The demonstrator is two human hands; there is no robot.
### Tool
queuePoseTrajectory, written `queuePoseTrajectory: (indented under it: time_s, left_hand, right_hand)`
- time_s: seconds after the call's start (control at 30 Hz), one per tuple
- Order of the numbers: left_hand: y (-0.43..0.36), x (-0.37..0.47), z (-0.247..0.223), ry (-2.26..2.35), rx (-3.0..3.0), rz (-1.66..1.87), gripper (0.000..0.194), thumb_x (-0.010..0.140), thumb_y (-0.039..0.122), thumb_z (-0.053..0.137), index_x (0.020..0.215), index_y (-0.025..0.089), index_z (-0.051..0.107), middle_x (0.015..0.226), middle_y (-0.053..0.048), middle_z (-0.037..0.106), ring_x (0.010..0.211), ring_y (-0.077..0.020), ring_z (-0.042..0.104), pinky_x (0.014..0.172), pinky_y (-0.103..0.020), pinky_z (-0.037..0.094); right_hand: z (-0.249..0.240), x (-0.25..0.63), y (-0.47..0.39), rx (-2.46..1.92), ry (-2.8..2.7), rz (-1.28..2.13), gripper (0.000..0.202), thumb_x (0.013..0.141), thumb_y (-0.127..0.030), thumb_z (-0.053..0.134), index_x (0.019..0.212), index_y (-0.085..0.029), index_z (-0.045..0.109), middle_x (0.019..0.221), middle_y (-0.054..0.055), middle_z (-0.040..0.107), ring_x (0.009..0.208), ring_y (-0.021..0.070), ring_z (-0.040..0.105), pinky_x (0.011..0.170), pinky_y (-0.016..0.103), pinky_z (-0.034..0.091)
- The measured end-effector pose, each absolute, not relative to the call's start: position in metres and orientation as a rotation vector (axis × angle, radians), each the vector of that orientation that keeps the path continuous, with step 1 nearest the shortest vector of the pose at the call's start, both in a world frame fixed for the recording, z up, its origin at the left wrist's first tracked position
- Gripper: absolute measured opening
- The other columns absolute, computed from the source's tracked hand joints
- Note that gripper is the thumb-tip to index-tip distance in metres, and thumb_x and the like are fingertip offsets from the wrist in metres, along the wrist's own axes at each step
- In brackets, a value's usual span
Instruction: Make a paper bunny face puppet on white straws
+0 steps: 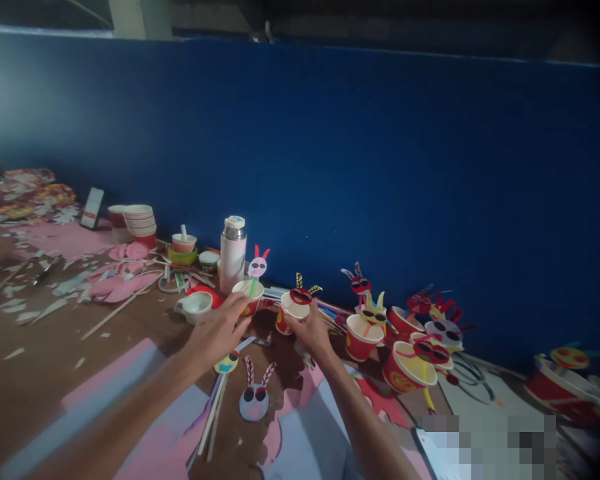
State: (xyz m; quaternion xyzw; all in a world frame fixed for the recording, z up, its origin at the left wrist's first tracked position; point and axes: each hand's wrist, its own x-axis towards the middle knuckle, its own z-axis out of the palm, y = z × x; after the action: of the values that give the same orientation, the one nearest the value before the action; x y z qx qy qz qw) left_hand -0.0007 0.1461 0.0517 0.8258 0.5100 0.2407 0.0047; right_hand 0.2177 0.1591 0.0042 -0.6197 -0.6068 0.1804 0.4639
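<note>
My left hand [219, 333] reaches over the table with fingers stretched and thumb apart, by the front of a paper cup [254, 308]. In that cup stands a pale pink rabbit-like paper face [257, 267] on a green stick. My right hand [311, 330] has its thumb and fingers at the right side of a red paper cup [283, 320]. A red paper face [300, 296] with patterned ears leans on this cup's rim. Below the hands lie a grey-blue rabbit face [254, 403] with sunglasses and a yellow face [227, 363] near white sticks.
Several red cups with paper faces, among them a yellow-eared one [374, 316], stand on the right. A pink thermos [233, 257], a white cup [197, 305] and stacked cups [141, 223] stand toward the left. Paper scraps [43, 310] litter the table. A blue wall [300, 153] rises behind.
</note>
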Motion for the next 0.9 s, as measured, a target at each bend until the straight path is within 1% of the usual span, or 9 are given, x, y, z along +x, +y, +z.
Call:
queuePoseTrajectory:
  time_s: [0.17,0.23,0.33,0.4,0.53,0.63,0.7,0.8,0.9]
  left_hand:
    - [0.126,-0.005,0.037,1.420,2.549,0.906,0.027,0.086,0.027,0.042,0.109,0.023,0.054,0.116,-0.004,0.057,0.069,-0.0112,0.063,0.070,-0.024,0.049]
    - [0.122,-0.010,0.036,1.355,2.514,1.019,0.023,0.086,0.024,0.042,0.105,0.021,0.055,0.111,-0.005,0.059,0.073,-0.0119,0.063,0.073,-0.024,0.049]
    - [0.112,-0.018,0.041,1.244,2.445,1.252,0.019,0.086,0.018,0.043,0.100,0.019,0.056,0.102,-0.006,0.061,0.090,-0.0147,0.060,0.078,-0.023,0.047]
    - [0.100,-0.020,0.044,1.169,2.434,1.304,0.017,0.085,0.014,0.044,0.097,0.020,0.056,0.095,-0.006,0.063,0.090,-0.0142,0.060,0.076,-0.022,0.046]
    - [0.064,-0.016,0.042,0.920,2.575,1.026,0.020,0.084,0.010,0.043,0.092,0.021,0.058,0.078,-0.002,0.065,0.071,-0.0115,0.060,0.067,-0.021,0.046]
    - [0.046,-0.014,0.035,0.832,2.648,0.737,0.025,0.083,0.010,0.040,0.093,0.023,0.059,0.072,0.000,0.065,0.067,-0.0119,0.060,0.065,-0.024,0.045]
    - [0.045,-0.019,0.032,0.904,2.646,0.678,0.026,0.084,0.012,0.038,0.092,0.024,0.060,0.069,-0.001,0.064,0.065,-0.0130,0.059,0.063,-0.026,0.045]
    - [0.060,-0.035,0.031,1.192,2.540,0.782,0.024,0.086,0.019,0.038,0.087,0.024,0.062,0.071,-0.002,0.065,0.066,-0.0144,0.060,0.064,-0.027,0.045]
    - [0.084,-0.057,0.027,1.582,2.341,0.789,0.022,0.087,0.027,0.039,0.095,0.023,0.060,0.092,-0.003,0.067,0.079,-0.0145,0.062,0.072,-0.026,0.047]
  right_hand:
    - [-0.001,0.219,0.162,-1.545,-1.506,0.429,0.056,0.066,-0.037,0.064,0.116,-0.019,0.047,0.100,0.006,0.067,0.093,0.0250,0.062,0.080,0.037,0.046]
    - [-0.002,0.218,0.164,-1.547,-1.516,0.429,0.056,0.066,-0.038,0.064,0.116,-0.020,0.047,0.101,0.007,0.067,0.093,0.0253,0.062,0.081,0.037,0.046]
    - [-0.003,0.215,0.167,-1.544,-1.530,0.426,0.058,0.067,-0.038,0.064,0.119,-0.020,0.046,0.103,0.007,0.066,0.095,0.0257,0.061,0.083,0.038,0.045]
    - [-0.004,0.212,0.169,-1.541,-1.539,0.422,0.058,0.067,-0.038,0.063,0.120,-0.019,0.046,0.106,0.009,0.064,0.097,0.0266,0.060,0.084,0.039,0.044]
    - [-0.005,0.206,0.172,-1.532,-1.554,0.415,0.057,0.069,-0.038,0.061,0.120,-0.017,0.045,0.111,0.011,0.062,0.102,0.0284,0.058,0.085,0.042,0.043]
    - [-0.005,0.203,0.171,-1.516,-1.567,0.416,0.058,0.069,-0.039,0.059,0.121,-0.017,0.044,0.108,0.011,0.063,0.100,0.0280,0.059,0.083,0.041,0.044]
    - [-0.006,0.203,0.170,-1.508,-1.575,0.415,0.059,0.068,-0.038,0.060,0.121,-0.017,0.044,0.106,0.010,0.064,0.099,0.0280,0.060,0.083,0.040,0.045]
    - [-0.008,0.205,0.167,-1.507,-1.592,0.411,0.061,0.067,-0.038,0.060,0.123,-0.018,0.043,0.109,0.011,0.063,0.102,0.0290,0.058,0.085,0.041,0.043]
    - [-0.011,0.211,0.163,-1.532,-1.601,0.406,0.064,0.067,-0.039,0.061,0.124,-0.017,0.042,0.113,0.012,0.061,0.107,0.0306,0.055,0.088,0.043,0.041]
